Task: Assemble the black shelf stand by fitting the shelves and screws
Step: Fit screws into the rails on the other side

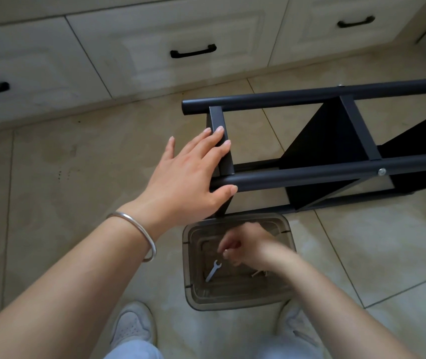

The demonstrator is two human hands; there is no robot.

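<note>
The black shelf stand (331, 174) lies on its side on the tiled floor, with round poles and flat black shelf panels (328, 136). A silver screw head (382, 172) shows on the near pole. My left hand (191, 177) rests on the stand's left end, fingers straight over a black crossbar (221, 141) and thumb against the near pole. My right hand (245, 246) is blurred, reaching into a clear plastic container (235, 299) with fingers curled together; whether it pinches anything I cannot tell. A small silver wrench (213, 270) lies in the container.
Cream cabinet drawers with black handles (193, 51) run along the back. My two white shoes (134, 325) stand on the tiles just below the container. A silver bangle (139, 229) circles my left wrist.
</note>
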